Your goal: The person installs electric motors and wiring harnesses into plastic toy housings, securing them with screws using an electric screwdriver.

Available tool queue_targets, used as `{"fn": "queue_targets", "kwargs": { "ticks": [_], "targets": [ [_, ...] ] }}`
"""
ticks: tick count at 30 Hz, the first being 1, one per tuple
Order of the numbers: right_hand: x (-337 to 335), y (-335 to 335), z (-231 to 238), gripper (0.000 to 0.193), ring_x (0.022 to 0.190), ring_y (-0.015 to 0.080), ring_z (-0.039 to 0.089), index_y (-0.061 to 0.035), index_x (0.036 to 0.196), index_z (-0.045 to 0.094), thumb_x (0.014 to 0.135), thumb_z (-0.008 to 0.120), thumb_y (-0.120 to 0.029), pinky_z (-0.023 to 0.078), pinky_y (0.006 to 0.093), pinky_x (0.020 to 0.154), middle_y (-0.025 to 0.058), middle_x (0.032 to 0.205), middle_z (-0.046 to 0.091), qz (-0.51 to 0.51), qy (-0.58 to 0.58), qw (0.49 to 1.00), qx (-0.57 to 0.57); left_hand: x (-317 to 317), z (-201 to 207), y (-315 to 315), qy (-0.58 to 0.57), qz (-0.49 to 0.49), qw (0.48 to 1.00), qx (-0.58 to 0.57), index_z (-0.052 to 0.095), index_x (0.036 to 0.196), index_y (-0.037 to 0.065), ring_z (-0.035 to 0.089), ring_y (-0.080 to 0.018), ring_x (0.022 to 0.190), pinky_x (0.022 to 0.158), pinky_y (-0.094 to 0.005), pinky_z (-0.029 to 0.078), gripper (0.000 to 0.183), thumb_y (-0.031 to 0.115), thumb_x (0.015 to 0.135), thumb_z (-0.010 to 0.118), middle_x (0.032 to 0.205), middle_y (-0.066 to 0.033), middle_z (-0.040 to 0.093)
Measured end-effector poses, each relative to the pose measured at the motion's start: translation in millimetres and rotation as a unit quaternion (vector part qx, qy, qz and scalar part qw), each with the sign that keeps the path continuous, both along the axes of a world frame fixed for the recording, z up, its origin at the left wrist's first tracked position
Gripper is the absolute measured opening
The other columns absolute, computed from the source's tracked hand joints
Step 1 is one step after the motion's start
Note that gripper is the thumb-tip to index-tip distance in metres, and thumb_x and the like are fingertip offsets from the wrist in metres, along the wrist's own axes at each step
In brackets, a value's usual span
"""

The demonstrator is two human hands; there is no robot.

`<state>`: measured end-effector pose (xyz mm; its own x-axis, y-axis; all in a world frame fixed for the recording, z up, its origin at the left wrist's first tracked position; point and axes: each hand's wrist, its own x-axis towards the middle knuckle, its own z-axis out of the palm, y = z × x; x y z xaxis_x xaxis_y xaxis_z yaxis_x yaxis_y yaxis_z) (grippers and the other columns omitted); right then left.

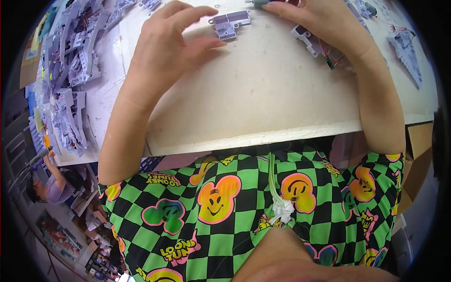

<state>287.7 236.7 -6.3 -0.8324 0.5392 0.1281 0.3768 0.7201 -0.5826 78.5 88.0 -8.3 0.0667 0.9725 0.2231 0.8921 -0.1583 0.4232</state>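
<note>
My left hand (164, 44) has its thumb and forefinger spread beside a grey moulded plastic housing (231, 24) lying on the table. The fingertips are close to the housing, but nothing is gripped between them. At the top edge of the view, my right hand (319, 19) pinches a small grey cylindrical motor (257, 3); part of its fingers is cut off by the frame. Under my right wrist lies another grey plastic piece (305, 40), with thin red wires and a small green circuit board (331, 64) beside it.
Many grey plastic parts (77, 61) are heaped along the table's left side. A toothed grey part with wires (406, 54) lies at the right. The white table's front edge (263, 139) runs before my body. A cardboard box (418, 150) stands right; another person (56, 185) is at far left.
</note>
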Motion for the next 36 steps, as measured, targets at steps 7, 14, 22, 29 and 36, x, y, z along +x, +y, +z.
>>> {"fn": "queue_targets", "kwargs": {
  "ticks": [7, 14, 22, 29, 36],
  "targets": [
    [0, 1, -5, 0.020, 0.074, 0.0253, 0.065, 0.0017, 0.093, 0.066, 0.082, 0.066, -0.014, 0.052, 0.0328, 0.069, 0.0171, 0.082, 0.068, 0.006, 0.011, 1.000, 0.002, 8, -9, 5, 0.014, -0.037, 0.999, 0.023, 0.067, 0.114, 0.010, 0.061, -0.0247, 0.099, 0.086, -0.0346, 0.046, 0.043, 0.016, 0.073, 0.080, 0.106, -0.0075, 0.067],
    [3, -1, -4, 0.019, 0.072, 0.0256, 0.064, 0.0023, 0.092, 0.066, 0.082, 0.065, -0.014, 0.051, 0.0333, 0.068, 0.0164, 0.080, 0.067, 0.006, 0.027, 1.000, 0.001, 12, -8, -2, 0.149, -0.028, 0.979, 0.136, 0.070, 0.107, 0.015, 0.062, -0.0181, 0.094, 0.083, -0.0314, 0.038, 0.043, 0.018, 0.066, 0.083, 0.101, -0.0010, 0.069],
    [8, 3, -6, 0.019, 0.071, 0.0256, 0.063, 0.0022, 0.091, 0.066, 0.082, 0.066, -0.014, 0.050, 0.0335, 0.067, 0.0167, 0.079, 0.066, 0.004, 0.022, 0.999, 0.026, 11, -9, 1, 0.123, -0.038, 0.979, 0.159, 0.070, 0.107, 0.015, 0.062, -0.0167, 0.092, 0.080, -0.0307, 0.036, 0.043, 0.018, 0.066, 0.083, 0.100, 0.0003, 0.069],
    [3, 1, -2, 0.018, 0.068, 0.0193, 0.063, 0.0023, 0.092, 0.068, 0.081, 0.069, -0.013, 0.051, 0.0306, 0.064, 0.0144, 0.077, 0.067, 0.013, 0.120, 0.993, -0.001, 9, -22, -2, 0.084, -0.010, 0.990, 0.112, 0.070, 0.110, 0.014, 0.062, -0.0194, 0.092, 0.088, -0.0308, 0.039, 0.043, 0.019, 0.069, 0.082, 0.101, -0.0021, 0.069],
    [2, -23, 11, 0.017, 0.070, 0.0270, 0.066, -0.0005, 0.088, 0.069, 0.080, 0.072, -0.015, 0.051, 0.0339, 0.061, 0.0145, 0.078, 0.067, 0.109, 0.113, 0.987, 0.046, 14, -16, 0, -0.011, 0.011, 0.999, 0.030, 0.072, 0.107, 0.011, 0.063, -0.0197, 0.087, 0.082, -0.0319, 0.046, 0.039, 0.020, 0.070, 0.082, 0.098, -0.0032, 0.068]
  ]
}}
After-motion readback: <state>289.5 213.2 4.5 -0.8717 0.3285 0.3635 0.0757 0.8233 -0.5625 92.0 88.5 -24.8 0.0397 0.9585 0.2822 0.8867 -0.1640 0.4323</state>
